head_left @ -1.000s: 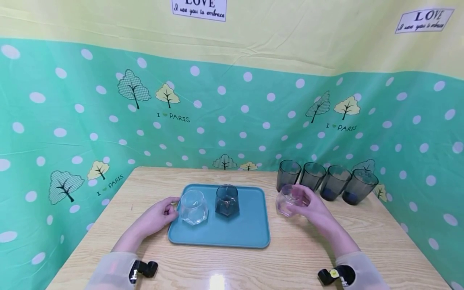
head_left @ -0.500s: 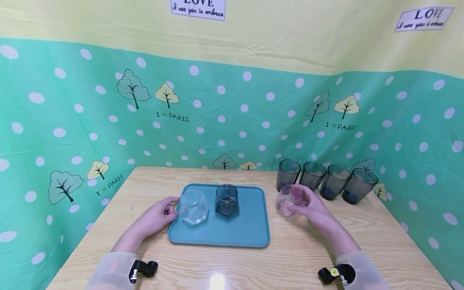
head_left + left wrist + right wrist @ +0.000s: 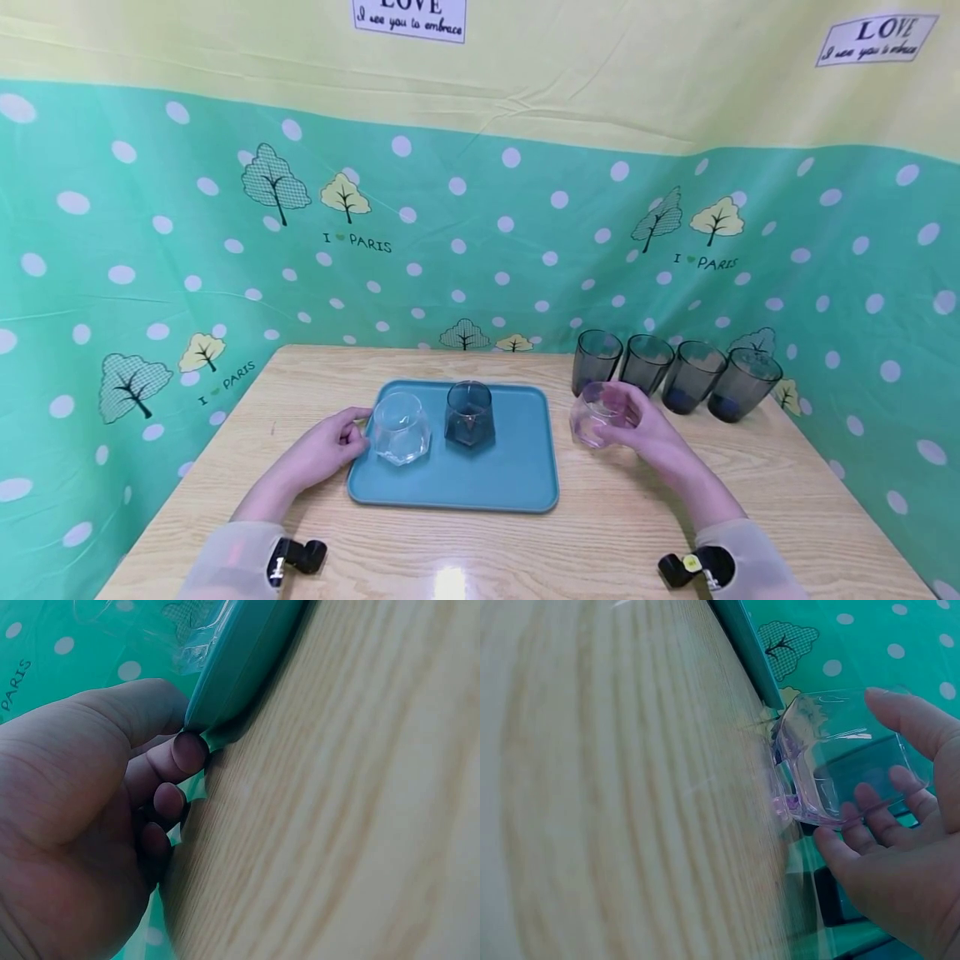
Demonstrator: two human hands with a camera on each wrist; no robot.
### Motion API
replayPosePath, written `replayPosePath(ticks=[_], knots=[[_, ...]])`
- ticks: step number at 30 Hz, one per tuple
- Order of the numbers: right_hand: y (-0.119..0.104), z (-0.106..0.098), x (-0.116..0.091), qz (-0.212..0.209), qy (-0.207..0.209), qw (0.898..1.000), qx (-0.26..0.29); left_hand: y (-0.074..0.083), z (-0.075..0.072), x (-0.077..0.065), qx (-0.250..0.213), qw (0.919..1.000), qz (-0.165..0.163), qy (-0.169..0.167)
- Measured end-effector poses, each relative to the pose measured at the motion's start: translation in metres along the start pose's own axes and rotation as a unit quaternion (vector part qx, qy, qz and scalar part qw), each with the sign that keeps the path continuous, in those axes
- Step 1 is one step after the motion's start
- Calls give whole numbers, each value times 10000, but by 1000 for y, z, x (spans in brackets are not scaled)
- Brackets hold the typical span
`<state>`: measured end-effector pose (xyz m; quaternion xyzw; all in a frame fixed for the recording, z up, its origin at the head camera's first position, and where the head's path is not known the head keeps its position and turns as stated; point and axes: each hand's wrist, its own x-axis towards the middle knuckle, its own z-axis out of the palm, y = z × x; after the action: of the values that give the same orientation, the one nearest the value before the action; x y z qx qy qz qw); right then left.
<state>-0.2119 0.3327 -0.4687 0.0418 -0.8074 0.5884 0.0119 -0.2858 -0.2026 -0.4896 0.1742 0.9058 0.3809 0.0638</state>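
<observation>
A blue rectangular tray (image 3: 517, 475) lies on the table, bearing a clear faceted glass (image 3: 402, 433) at its left and a smoky grey faceted glass (image 3: 469, 421) near the middle. My left hand (image 3: 330, 446) pinches the tray's left edge. In the left wrist view, the thumb is at the rim of the tray (image 3: 244, 667) and the other fingers curl beneath it. Right of the tray, my right hand (image 3: 651, 429) grips another clear glass (image 3: 587, 423), which stands upright. Thumb and fingers lie on opposite sides of that glass (image 3: 832, 761) in the right wrist view.
Several tall dark tumblers (image 3: 693, 379) stand in a row at the back right, close behind the right hand. A patterned green and yellow curtain (image 3: 480, 208) hangs along the far and side edges of the wooden table (image 3: 375, 550).
</observation>
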Motion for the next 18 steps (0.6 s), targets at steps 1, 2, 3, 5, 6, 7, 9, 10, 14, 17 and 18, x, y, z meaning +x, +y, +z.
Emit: replayPosePath(ticks=[1, 2, 3, 5, 6, 7, 9, 10, 14, 17, 18], knots=[[0, 0, 0, -5, 4, 10000, -4, 0, 0, 0, 0, 10000, 2, 3], [1, 0, 0, -14, -9, 10000, -6, 0, 0, 0, -2, 10000, 4, 3], [1, 0, 0, -14, 7, 10000, -5, 0, 0, 0, -7, 10000, 4, 1], [1, 0, 0, -11, 30, 10000, 8, 0, 0, 0, -14, 10000, 8, -4], [1, 0, 0, -6, 23, 10000, 25, 0, 0, -1, -19, 10000, 9, -7], [0, 0, 0, -19, 11, 10000, 56, 0, 0, -1, -19, 10000, 16, -10], [-1, 0, -1, 15, 3, 10000, 69, 0, 0, -1, -18, 10000, 17, -17], [-2, -1, -1, 33, -5, 10000, 82, 1, 0, -1, -23, 10000, 15, -23], [-8, -3, -2, 112, -8, 9998, 155, 1, -1, -1, -29, 10000, -3, -21], [-15, -5, -1, 66, 37, 9998, 185, 1, -1, -1, -14, 10000, -13, -14], [-17, -6, -1, 34, 60, 9998, 164, 1, -1, -1, -2, 10000, -14, -17]])
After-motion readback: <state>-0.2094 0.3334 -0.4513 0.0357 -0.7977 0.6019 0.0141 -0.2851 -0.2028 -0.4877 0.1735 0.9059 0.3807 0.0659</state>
